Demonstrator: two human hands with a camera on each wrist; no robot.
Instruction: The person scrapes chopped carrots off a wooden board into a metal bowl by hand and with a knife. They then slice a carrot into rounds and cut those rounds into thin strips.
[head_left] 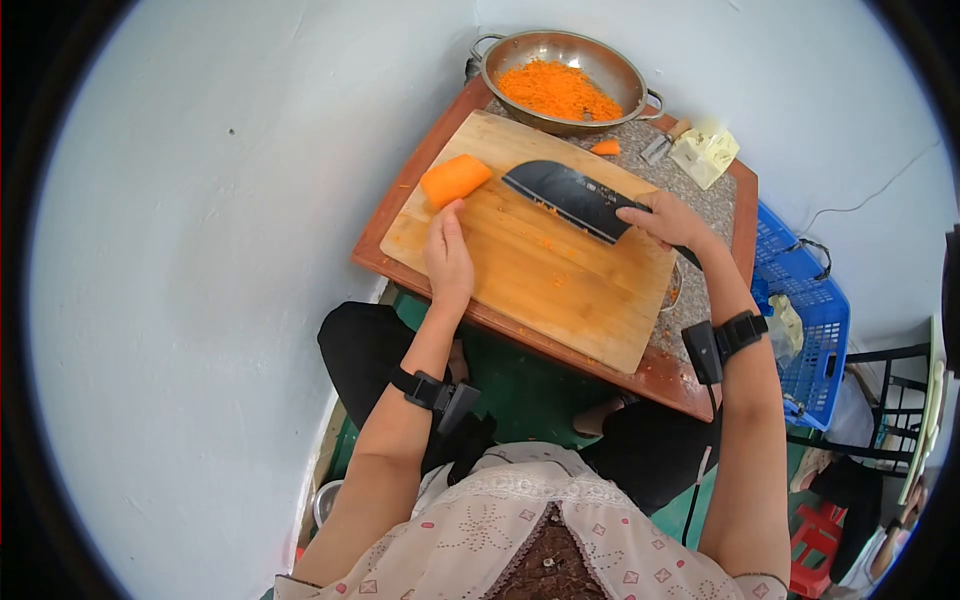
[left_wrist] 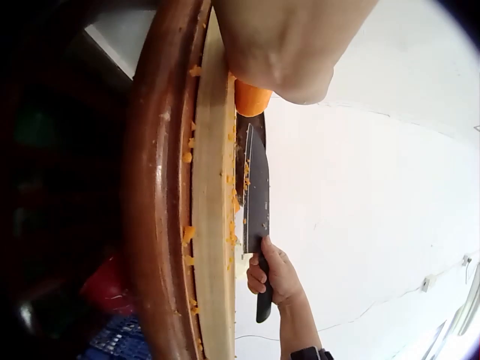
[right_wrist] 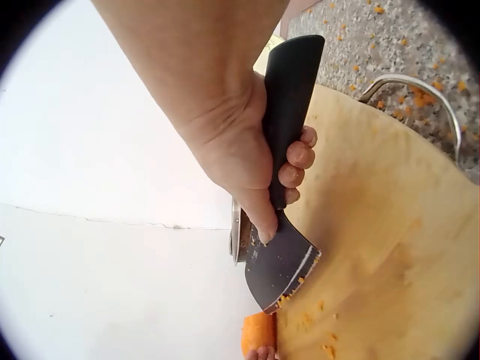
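Observation:
A thick piece of carrot lies at the left far side of the wooden cutting board. My left hand is at its near end, fingertips right against the carrot. The right hand grips the black handle of a broad kitchen knife, thumb at the base of the blade. Over the board the dark blade points left toward the carrot, with orange bits along its cutting edge, as the right wrist view also shows on the blade. Small carrot crumbs are scattered on the wood.
A two-handled metal pan with shredded carrot stands at the table's back. Near it lie a small carrot end and a yellowish-white packet. A metal handle shows beside the board. To the right is a blue basket; walls border the table.

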